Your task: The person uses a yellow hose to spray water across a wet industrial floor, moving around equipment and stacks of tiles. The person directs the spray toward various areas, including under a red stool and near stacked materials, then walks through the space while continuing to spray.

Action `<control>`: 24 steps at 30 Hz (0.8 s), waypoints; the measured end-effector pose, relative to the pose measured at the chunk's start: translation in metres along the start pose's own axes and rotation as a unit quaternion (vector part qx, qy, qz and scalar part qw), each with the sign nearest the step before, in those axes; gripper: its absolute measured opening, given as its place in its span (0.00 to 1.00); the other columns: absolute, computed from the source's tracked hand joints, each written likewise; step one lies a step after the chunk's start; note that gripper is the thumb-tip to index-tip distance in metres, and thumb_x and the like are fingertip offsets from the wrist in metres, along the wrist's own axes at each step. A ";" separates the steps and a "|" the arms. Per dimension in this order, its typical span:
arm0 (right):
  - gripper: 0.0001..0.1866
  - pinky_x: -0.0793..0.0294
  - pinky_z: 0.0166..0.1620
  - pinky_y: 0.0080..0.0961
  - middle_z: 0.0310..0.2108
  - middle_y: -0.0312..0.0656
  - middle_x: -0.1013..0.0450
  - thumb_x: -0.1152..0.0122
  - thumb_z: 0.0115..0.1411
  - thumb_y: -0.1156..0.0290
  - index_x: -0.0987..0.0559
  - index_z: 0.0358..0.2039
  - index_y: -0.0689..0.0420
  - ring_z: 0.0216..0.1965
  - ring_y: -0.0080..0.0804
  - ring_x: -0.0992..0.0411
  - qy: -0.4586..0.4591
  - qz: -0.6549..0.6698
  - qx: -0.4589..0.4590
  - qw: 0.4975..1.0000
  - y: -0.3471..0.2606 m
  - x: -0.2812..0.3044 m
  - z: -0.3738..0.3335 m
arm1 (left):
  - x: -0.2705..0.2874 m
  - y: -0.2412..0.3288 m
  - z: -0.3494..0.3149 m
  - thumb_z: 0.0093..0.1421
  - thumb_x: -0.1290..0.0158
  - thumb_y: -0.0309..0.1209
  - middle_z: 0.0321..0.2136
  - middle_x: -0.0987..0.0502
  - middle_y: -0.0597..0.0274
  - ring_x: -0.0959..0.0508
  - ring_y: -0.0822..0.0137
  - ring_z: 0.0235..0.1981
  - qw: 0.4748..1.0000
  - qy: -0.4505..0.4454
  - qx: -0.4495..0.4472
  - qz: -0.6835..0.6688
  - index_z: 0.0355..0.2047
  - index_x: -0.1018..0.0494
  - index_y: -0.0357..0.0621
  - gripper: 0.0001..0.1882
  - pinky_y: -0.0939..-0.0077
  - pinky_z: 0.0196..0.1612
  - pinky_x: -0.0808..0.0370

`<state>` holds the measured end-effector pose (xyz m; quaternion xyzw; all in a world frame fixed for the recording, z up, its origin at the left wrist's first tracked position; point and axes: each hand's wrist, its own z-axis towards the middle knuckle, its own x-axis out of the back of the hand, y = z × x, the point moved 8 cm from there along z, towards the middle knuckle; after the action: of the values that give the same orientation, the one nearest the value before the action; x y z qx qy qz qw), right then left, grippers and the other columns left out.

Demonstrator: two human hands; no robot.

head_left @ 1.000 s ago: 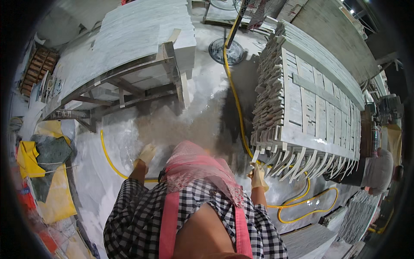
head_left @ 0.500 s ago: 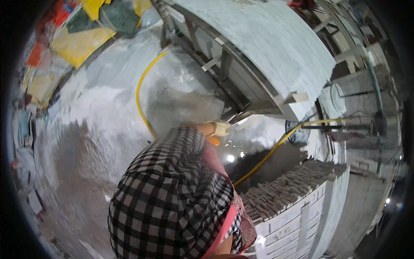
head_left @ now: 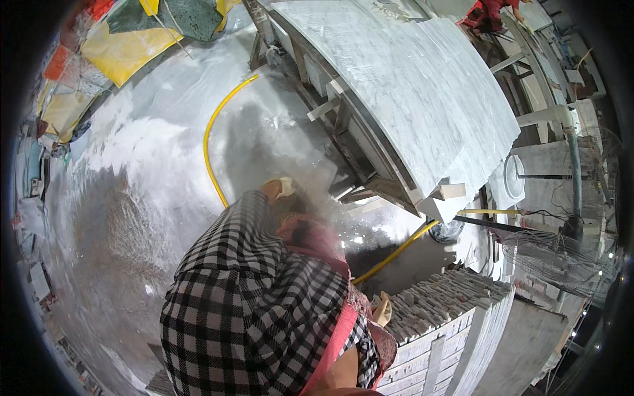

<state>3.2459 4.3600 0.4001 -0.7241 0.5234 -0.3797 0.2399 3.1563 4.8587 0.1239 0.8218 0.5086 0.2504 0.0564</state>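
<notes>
My left hand (head_left: 282, 187), in a pale glove, reaches forward past the checked sleeve (head_left: 234, 231), in front of a hazy cloud of dust. Its fingers are blurred, and I cannot make out anything in them. Low on the right, my right hand (head_left: 382, 309), also in a pale glove, is beside the top of a stack of thin stone strips (head_left: 436, 300). My body partly covers it and its grip does not show. Pink cloth (head_left: 317, 241) hangs between my arms.
A wooden frame (head_left: 356, 119) carries large pale slabs (head_left: 396, 79) ahead. A yellow hose (head_left: 210, 142) curves over the dusty floor. Yellow and green sheets (head_left: 129, 53) are at the far left. A white bucket (head_left: 513, 177) stands at right. Another person in red (head_left: 485, 14) is far right.
My left hand has moved left, away from the frame's lower corner. An orange thing under it has gone out of sight. My right hand has come into view beside the stone strips.
</notes>
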 end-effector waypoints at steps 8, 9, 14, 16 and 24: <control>0.19 0.34 0.21 0.27 0.20 0.37 0.31 0.45 0.65 0.57 0.24 0.48 0.58 0.15 0.25 0.38 0.034 -0.018 -0.032 0.999 0.009 0.016 0.003 | 0.031 0.099 -0.045 0.60 0.53 0.47 0.43 0.22 0.48 0.23 0.50 0.45 0.983 0.076 -0.164 0.004 0.45 0.26 0.41 0.23 0.60 0.46 0.27; 0.19 0.34 0.21 0.27 0.19 0.38 0.31 0.45 0.65 0.57 0.24 0.48 0.58 0.15 0.25 0.38 0.040 -0.016 -0.036 0.998 0.011 0.019 0.003 | 0.029 0.108 -0.042 0.60 0.53 0.47 0.42 0.21 0.50 0.22 0.50 0.43 0.977 0.089 -0.193 0.007 0.45 0.26 0.42 0.23 0.61 0.47 0.27; 0.19 0.34 0.21 0.26 0.19 0.38 0.31 0.46 0.65 0.57 0.24 0.46 0.58 0.15 0.25 0.37 0.067 -0.009 -0.057 0.996 0.025 0.028 -0.001 | 0.008 0.108 -0.011 0.60 0.52 0.46 0.42 0.21 0.50 0.22 0.50 0.45 0.980 0.071 -0.179 0.049 0.46 0.25 0.43 0.22 0.61 0.47 0.27; 0.19 0.34 0.21 0.26 0.18 0.38 0.31 0.46 0.65 0.56 0.24 0.46 0.59 0.15 0.26 0.37 0.077 -0.004 -0.064 0.995 0.031 0.031 -0.003 | 0.004 0.095 -0.003 0.60 0.51 0.46 0.43 0.21 0.51 0.23 0.50 0.46 0.983 0.073 -0.162 0.046 0.46 0.25 0.44 0.22 0.60 0.47 0.27; 0.19 0.33 0.21 0.26 0.17 0.39 0.30 0.46 0.65 0.56 0.23 0.43 0.59 0.15 0.26 0.36 0.119 0.022 -0.089 0.989 0.050 0.036 -0.009 | -0.009 0.081 0.030 0.62 0.53 0.49 0.44 0.22 0.52 0.23 0.51 0.46 0.982 0.028 -0.173 0.072 0.45 0.26 0.46 0.22 0.62 0.49 0.29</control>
<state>3.2160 4.3102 0.3792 -0.6809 0.5953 -0.4097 0.1188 3.2329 4.8172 0.1227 0.8269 0.3984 0.3606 0.1656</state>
